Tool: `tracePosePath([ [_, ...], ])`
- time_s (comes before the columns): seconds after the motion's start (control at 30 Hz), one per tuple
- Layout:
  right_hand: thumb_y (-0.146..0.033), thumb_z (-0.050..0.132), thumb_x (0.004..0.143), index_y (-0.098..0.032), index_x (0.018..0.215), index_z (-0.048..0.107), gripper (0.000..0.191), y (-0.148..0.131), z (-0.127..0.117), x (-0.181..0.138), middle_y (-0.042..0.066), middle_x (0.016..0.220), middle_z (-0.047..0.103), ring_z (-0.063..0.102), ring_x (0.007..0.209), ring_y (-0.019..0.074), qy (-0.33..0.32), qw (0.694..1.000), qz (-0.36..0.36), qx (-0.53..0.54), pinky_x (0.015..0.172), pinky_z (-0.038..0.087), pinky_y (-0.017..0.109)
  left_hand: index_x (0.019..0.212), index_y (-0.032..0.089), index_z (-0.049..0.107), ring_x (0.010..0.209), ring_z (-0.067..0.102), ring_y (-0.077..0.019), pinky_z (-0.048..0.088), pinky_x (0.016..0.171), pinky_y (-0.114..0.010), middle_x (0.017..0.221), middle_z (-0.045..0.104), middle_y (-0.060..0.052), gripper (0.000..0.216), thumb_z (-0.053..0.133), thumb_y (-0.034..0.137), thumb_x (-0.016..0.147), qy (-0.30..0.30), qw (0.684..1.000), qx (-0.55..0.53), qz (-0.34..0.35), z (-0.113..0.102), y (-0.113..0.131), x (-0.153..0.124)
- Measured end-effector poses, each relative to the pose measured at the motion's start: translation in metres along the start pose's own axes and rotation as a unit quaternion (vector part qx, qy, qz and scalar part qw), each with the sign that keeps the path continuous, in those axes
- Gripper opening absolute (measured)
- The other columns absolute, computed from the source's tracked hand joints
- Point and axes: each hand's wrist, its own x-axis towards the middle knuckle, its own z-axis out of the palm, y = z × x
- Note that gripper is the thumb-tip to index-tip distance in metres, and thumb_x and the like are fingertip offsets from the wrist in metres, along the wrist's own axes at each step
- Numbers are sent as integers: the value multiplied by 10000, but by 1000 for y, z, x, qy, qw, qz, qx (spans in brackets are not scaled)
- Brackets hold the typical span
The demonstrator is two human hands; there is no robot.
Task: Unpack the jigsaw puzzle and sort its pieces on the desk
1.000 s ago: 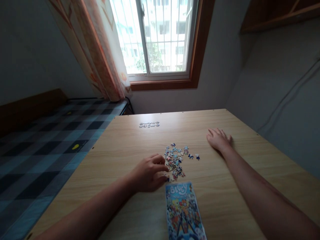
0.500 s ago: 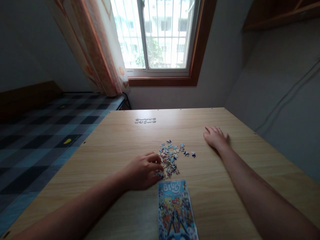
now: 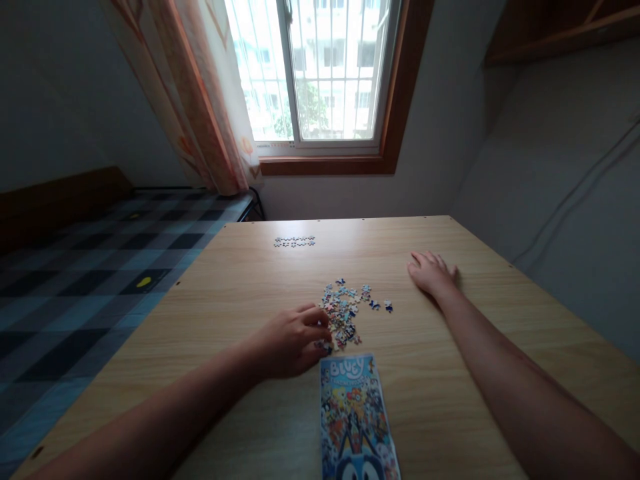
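A small heap of loose jigsaw pieces lies in the middle of the wooden table. My left hand rests at the heap's left edge, fingers curled with the tips pinching at pieces there. My right hand lies flat and open on the table to the right of the heap, holding nothing. A colourful picture leaflet marked "Bluey" lies just in front of the heap, near my left hand. A short joined strip of pieces sits farther back on the table.
A bed with a dark checked cover stands left of the table. Behind the table are a barred window and an orange curtain. A grey wall with a cable runs along the right.
My left hand has crept slightly into the heap's edge and its fingers have closed tighter. The right hand stays flat. The view has shifted a little.
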Motion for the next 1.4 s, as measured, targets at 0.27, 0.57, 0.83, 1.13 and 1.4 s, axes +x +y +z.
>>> tracePosePath([
  [0.27,-497,306,949,-310,1453,468,562,-1,-3,-2,71,1596,321,240,1472,304,-8,1000,5,9,1153,126,665,936,217,705,969,599,-210,512,888,-385,1006,658,-78,190,576,351,901,123,976,104,-144,-15,-43,-10],
  [0.57,-499,309,948,-317,1447,474,556,1,3,2,75,1586,341,255,1462,318,2,1000,-3,14,1142,131,680,852,197,704,996,608,-258,501,813,-341,1045,677,-83,311,542,461,885,83,876,234,-412,-23,-80,-19],
  [0.83,-493,324,944,-303,1447,479,560,-1,0,-1,76,1590,336,254,1465,306,1,1000,1,15,1149,137,666,984,225,731,979,647,-251,486,743,-310,1090,712,-76,277,471,281,909,11,838,268,-475,-36,-60,-19],
  [1.13,-482,309,943,-304,1438,487,555,-1,6,0,86,1567,371,281,1445,325,17,1000,-9,8,1131,150,693,1077,237,739,1075,606,-277,504,824,-370,1164,705,-88,355,416,289,941,17,875,223,-428,-25,-62,-21],
  [1.4,-472,224,976,-323,1478,426,561,-7,9,-4,74,1596,316,229,1467,315,-2,1000,3,-17,1130,143,678,1425,185,518,1371,420,-277,323,1136,-419,1495,477,-118,558,405,420,932,27,835,222,-502,-8,-120,-25],
])
